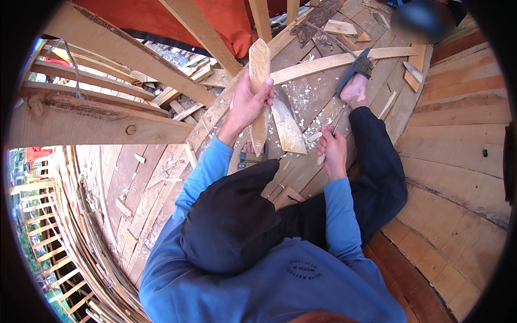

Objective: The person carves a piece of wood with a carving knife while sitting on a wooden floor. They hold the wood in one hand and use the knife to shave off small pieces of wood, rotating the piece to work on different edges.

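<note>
My left hand [249, 102] grips a flat piece of wood [259, 60] around its middle. The piece stands nearly upright in view, with its upper end tapered and its lower end narrowing to a point. In my right hand [334, 155] is a slim tool with a thin dark metal shaft [337, 126] and a light handle end [321, 160]; its exact kind is unclear. The two hands are apart, and the tool does not touch the held wood. Between them lies a wider wedge-shaped board [288, 129], partly behind the held piece.
Shavings and offcuts litter the plank floor [151, 167]. A curved wooden strip [328, 63] crosses ahead, by my sandalled foot [356, 81]. Thick beams [102, 118] rise at left, above stacked long strips [81, 215]. A plank wall [458, 145] curves along the right.
</note>
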{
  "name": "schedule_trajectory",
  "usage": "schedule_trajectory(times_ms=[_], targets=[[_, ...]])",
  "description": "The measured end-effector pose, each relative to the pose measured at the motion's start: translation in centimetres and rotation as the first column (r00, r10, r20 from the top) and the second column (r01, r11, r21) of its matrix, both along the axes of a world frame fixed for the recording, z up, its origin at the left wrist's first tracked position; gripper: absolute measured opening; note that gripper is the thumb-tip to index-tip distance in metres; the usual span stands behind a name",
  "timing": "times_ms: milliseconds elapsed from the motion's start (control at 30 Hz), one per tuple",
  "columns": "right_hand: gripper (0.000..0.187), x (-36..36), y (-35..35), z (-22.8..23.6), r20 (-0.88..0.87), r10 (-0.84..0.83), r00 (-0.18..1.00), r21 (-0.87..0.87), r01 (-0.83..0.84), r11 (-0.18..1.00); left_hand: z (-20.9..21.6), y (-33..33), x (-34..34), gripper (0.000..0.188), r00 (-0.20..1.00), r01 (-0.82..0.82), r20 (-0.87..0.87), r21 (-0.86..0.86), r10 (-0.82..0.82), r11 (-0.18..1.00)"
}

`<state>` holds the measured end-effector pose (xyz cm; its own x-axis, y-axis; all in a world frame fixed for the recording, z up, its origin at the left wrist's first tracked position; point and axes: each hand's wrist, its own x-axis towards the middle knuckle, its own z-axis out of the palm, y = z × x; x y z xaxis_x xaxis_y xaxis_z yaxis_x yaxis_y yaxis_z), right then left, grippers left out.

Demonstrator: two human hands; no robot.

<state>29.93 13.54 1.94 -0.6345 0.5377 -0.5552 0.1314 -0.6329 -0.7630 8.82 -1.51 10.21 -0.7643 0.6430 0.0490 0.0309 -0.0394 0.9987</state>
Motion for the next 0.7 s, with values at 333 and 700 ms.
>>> schedule_trajectory(times_ms=[333,700], targets=[[0.015,0.0,-0.1,-0.6,0.002,0.016,1.0,-0.018,-0.016,1.0,-0.4,-0.5,0.0,0.026,0.998,-0.054,-0.032,-0.121,0.05,0.991],[0.013,0.1,-0.2,-1.0,0.019,0.035,0.999,-0.034,-0.034,0.999,-1.8,-0.8,-0.5,0.03,0.995,-0.079,0.049,-0.176,0.089,0.981]])
